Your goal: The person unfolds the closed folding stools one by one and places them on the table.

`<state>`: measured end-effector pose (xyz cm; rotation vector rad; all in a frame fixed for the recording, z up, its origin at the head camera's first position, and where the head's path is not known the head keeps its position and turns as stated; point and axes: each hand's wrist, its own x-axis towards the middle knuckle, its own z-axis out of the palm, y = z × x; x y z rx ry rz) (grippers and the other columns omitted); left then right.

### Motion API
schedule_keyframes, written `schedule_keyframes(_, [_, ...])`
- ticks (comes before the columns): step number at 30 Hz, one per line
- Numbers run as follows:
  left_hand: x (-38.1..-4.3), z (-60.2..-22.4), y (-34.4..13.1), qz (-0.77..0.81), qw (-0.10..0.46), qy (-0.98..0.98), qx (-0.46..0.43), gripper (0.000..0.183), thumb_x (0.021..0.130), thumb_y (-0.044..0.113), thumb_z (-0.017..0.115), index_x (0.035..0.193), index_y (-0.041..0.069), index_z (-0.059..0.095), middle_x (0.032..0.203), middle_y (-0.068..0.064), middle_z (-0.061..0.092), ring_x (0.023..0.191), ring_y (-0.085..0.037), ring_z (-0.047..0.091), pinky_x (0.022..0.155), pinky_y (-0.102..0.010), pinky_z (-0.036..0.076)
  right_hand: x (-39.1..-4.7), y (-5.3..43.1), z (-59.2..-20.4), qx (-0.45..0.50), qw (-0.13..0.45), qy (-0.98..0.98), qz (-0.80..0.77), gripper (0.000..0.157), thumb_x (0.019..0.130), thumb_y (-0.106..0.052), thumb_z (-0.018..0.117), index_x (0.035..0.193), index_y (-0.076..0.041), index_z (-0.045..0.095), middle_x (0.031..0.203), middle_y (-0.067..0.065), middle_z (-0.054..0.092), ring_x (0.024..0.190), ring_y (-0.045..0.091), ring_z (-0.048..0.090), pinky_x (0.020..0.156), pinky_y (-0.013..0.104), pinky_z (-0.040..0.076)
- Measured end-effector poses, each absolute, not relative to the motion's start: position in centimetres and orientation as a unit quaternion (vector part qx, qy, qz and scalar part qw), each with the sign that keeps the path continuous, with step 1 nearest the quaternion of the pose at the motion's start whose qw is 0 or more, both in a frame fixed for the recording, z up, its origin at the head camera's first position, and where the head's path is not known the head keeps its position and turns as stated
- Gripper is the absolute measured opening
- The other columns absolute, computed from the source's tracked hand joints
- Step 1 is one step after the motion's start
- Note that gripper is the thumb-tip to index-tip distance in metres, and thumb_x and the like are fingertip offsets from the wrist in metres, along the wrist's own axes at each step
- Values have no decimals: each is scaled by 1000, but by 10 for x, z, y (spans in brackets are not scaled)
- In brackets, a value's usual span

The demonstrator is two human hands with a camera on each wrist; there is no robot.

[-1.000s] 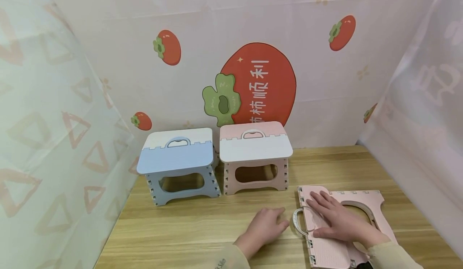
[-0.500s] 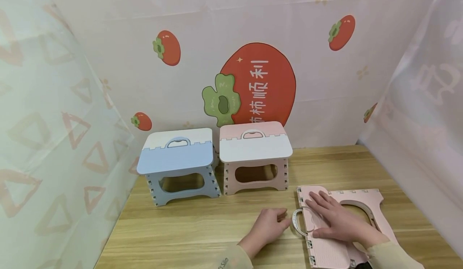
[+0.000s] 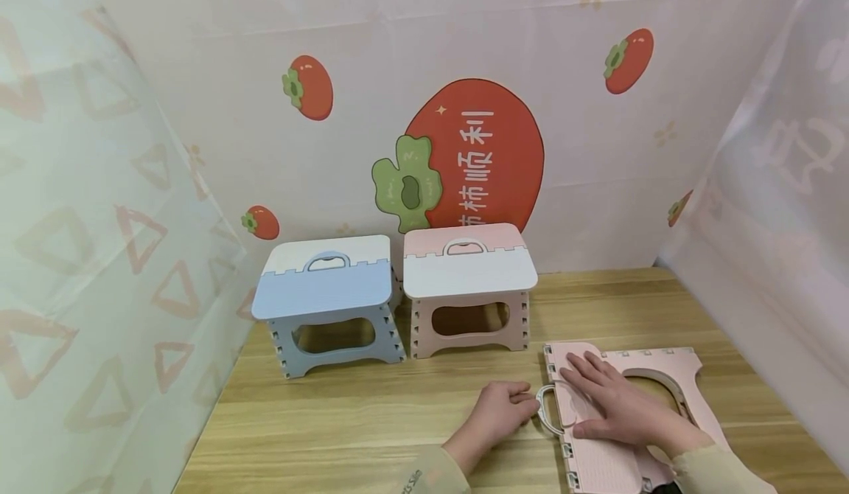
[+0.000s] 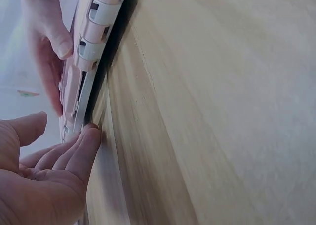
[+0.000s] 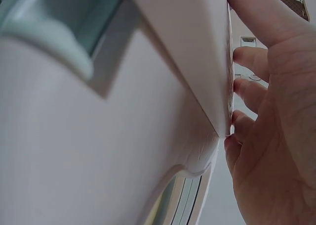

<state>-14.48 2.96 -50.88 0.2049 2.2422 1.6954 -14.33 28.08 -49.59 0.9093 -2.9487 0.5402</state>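
A pink folding stool [image 3: 606, 461] lies folded flat on the wooden table at the right, its white carry handle [image 3: 545, 411] sticking out to the left. My right hand [image 3: 623, 405] rests on the stool's top panel with its fingers spread; in the right wrist view the fingertips [image 5: 242, 86] lie along the panel's edge. My left hand [image 3: 494, 413] is low over the table, fingertips right at the handle's outer curve. In the left wrist view its fingers [image 4: 74, 158] reach toward the folded stool with the thumb apart from them.
Two unfolded step stools stand at the back against the printed wall covering: a blue and white stool [image 3: 325, 280] on the left and a pink and white stool [image 3: 467, 273] beside it. The wooden table [image 3: 345, 420] is bounded by draped sheets left and right.
My left hand has shifted slightly to the right, bringing its fingertips up to the handle. The right hand and the folded stool stay in place.
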Motion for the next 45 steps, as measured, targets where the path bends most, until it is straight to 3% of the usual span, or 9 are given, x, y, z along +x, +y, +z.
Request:
schedule_keyframes(10, [-143,-510,37,640,180,747,31,42,93,5,72,131,-11,63,111,-15,75,94,-16,73,75,-31,63,-143,281,-499,294,19,-944,151,89,83,-71,68,152,-18,51,159,11,43,151,32,31,107,58,41])
schedule_keyframes(15, [-143,-513,39,673,212,709,-6,41,93,0,70,131,-12,62,119,-18,73,97,-18,73,76,-32,64,-144,282,-498,301,17,-939,163,90,83,-70,69,152,-15,51,159,14,43,149,38,32,105,65,42])
schedule_keyframes(22, [-142,-514,43,719,243,649,-59,33,95,-1,66,126,-11,65,96,-13,73,81,-18,73,77,-34,64,-143,281,-496,303,17,-938,166,91,83,-70,69,152,-14,51,159,15,42,149,40,32,106,66,42])
schedule_keyframes(30, [-146,-519,42,752,267,595,-96,26,94,-4,66,119,-13,66,92,-21,75,85,-26,76,79,-40,64,-142,280,-497,310,24,-936,164,90,83,-70,69,152,-14,51,159,16,43,153,31,26,104,65,44])
schedule_keyframes(32, [-147,-519,42,752,268,594,-99,23,93,-6,66,115,-12,68,92,-22,75,86,-28,76,79,-41,64,-142,280,-497,310,29,-936,163,90,83,-69,70,152,-14,51,159,15,43,156,20,17,111,52,42])
schedule_keyframes(34, [-147,-519,42,753,268,594,-97,19,93,-7,66,111,-11,69,91,-23,75,86,-29,76,79,-42,64,-141,280,-498,313,33,-935,164,91,83,-69,70,152,-14,51,159,15,43,155,6,5,121,34,29])
schedule_keyframes(37, [-146,-520,41,755,269,592,-90,13,93,-8,66,105,-10,69,92,-23,75,86,-30,77,78,-43,64,-141,281,-500,323,43,-931,163,91,83,-68,71,151,-11,51,158,16,44,149,-8,-6,114,7,5])
schedule_keyframes(39, [-146,-521,40,756,270,590,-83,11,93,-8,65,104,-9,69,92,-23,75,86,-31,77,78,-43,64,-140,281,-500,333,49,-928,158,92,84,-67,70,151,-8,51,158,17,44,147,-11,-10,108,1,-4])
schedule_keyframes(45, [-146,-526,40,761,272,583,-85,11,92,-11,65,102,-9,68,90,-23,75,84,-31,77,77,-43,64,-135,287,-501,355,73,-918,163,91,83,-62,74,147,0,53,155,21,45,144,-15,-12,111,-1,-3])
